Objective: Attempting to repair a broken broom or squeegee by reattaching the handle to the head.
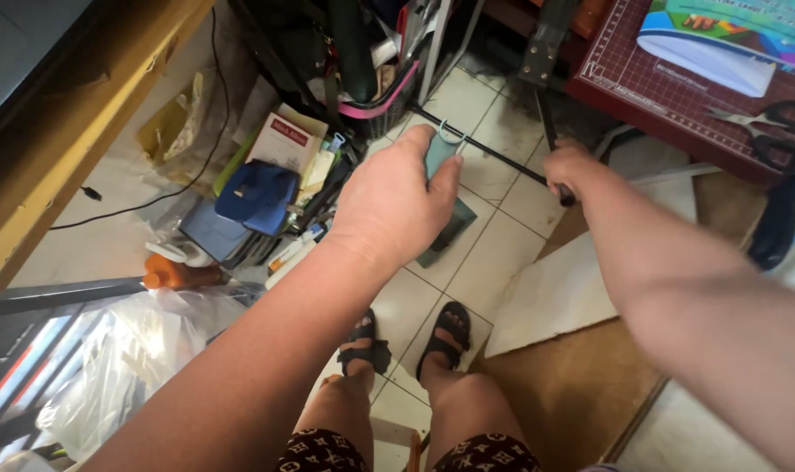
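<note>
My left hand (pixel 396 197) grips a teal, flat-bodied tool (pixel 442 150) with a metal loop at its top end, held out over the tiled floor. A dark wedge-shaped part (pixel 450 232) of it shows below my palm. My right hand (pixel 570 168) is closed around a thin black rod (pixel 467 140) that runs diagonally across the floor from a cluttered basket toward the right. The two hands are a short distance apart along that rod. My sandalled feet (pixel 406 345) stand on the tiles below.
A heap of clutter lies at left: a blue cap (pixel 259 194), a book (pixel 286 140), bottles, an orange container (pixel 177 273) and clear plastic bags (pixel 127 358). A dark red cutting mat (pixel 677 79) with scissors (pixel 764 122) sits upper right. White boards (pixel 555 297) and brown board lean at right.
</note>
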